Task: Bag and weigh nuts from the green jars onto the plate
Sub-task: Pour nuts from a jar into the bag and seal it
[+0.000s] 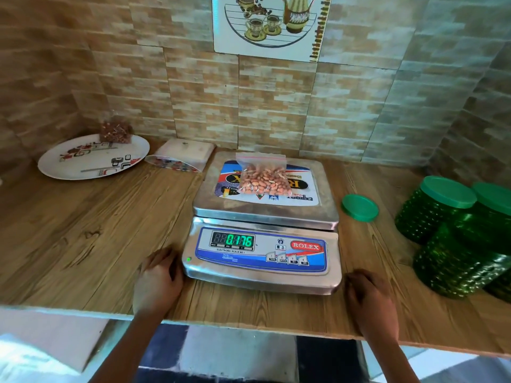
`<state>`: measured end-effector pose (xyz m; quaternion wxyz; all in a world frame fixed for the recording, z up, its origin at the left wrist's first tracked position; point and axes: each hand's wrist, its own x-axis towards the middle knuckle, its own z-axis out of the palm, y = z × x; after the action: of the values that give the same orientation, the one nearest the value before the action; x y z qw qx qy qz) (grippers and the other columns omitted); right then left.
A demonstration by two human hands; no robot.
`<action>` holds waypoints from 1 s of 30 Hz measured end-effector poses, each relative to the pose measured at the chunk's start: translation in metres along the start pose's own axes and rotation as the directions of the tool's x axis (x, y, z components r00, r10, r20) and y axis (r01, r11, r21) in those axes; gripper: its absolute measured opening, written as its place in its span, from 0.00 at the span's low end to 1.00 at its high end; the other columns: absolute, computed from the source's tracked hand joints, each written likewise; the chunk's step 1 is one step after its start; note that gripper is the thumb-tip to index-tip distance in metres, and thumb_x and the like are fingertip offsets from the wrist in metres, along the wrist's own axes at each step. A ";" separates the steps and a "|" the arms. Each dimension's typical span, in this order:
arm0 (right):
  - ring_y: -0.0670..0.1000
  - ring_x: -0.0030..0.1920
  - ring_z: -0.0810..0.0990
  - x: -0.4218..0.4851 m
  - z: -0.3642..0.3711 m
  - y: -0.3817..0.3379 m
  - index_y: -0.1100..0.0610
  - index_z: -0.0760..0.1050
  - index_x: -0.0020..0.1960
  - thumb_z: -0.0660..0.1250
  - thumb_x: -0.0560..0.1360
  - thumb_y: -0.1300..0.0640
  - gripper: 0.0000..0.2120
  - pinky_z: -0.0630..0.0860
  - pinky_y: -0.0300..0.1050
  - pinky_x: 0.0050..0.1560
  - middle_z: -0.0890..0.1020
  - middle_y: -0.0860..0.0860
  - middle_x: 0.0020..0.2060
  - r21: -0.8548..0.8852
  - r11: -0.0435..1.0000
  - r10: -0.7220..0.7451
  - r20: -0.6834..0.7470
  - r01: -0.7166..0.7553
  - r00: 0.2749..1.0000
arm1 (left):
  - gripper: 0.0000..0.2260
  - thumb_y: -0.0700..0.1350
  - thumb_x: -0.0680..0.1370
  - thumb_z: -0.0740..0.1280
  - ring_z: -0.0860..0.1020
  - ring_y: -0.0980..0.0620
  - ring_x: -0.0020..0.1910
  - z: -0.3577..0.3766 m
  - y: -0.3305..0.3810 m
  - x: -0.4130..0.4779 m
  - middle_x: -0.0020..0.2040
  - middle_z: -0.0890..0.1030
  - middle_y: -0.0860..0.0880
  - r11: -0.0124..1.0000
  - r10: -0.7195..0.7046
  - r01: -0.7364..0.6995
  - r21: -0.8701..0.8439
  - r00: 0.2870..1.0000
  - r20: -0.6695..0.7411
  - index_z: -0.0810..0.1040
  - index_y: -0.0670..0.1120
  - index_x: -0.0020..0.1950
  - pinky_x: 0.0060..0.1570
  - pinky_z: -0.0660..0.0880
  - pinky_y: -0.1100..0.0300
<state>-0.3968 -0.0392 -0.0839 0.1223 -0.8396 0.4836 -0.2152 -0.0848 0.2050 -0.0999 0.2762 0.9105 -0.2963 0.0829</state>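
A clear zip bag of peanuts [264,176] lies on the steel pan of the electronic scale [262,217], whose green display reads 0.176. My left hand [159,277] rests flat on the wooden counter just left of the scale's front corner. My right hand [369,298] rests on the counter by the scale's right front corner. Neither hand holds anything. Far left stands a patterned white plate [91,158] bearing a bag of darker nuts [114,131]. Green jars [453,230] cluster at the right; a loose green lid [359,207] lies beside the scale.
A stack of clear zip bags [184,156] lies between plate and scale. The tiled wall runs behind the counter [83,230]. The counter's front edge is just under my wrists, with the floor below.
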 end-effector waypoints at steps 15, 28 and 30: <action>0.45 0.39 0.77 0.078 -0.061 -0.067 0.51 0.79 0.47 0.68 0.73 0.65 0.10 0.72 0.32 0.46 0.80 0.50 0.43 0.469 0.878 0.204 -0.191 -0.093 0.960 | 0.10 0.38 0.77 0.64 0.77 0.49 0.55 -0.029 0.026 0.072 0.56 0.80 0.43 0.472 -0.372 0.263 -0.842 0.925 0.080 0.78 0.44 0.57 0.48 0.71 0.76; 0.48 0.55 0.80 0.179 -0.036 -0.169 0.49 0.75 0.61 0.72 0.65 0.48 0.25 0.74 0.50 0.61 0.82 0.47 0.53 0.775 0.569 -0.038 0.356 -0.273 0.934 | 0.30 0.59 0.70 0.58 0.74 0.46 0.51 -0.043 0.156 0.212 0.55 0.77 0.39 0.135 0.192 0.746 -0.652 0.626 0.756 0.74 0.37 0.60 0.57 0.70 0.55; 0.49 0.55 0.79 0.186 -0.031 -0.176 0.52 0.71 0.65 0.72 0.69 0.54 0.25 0.73 0.49 0.61 0.81 0.49 0.54 0.776 0.547 -0.041 0.398 -0.313 0.916 | 0.28 0.59 0.73 0.57 0.75 0.46 0.50 -0.039 0.162 0.218 0.54 0.77 0.40 0.157 0.177 0.750 -0.642 0.619 0.766 0.75 0.37 0.59 0.56 0.70 0.54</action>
<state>-0.1960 -0.1118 0.0609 0.6071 -0.6663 0.3578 -0.2438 -0.0027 0.0097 0.0747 0.6449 0.5275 -0.1529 -0.5315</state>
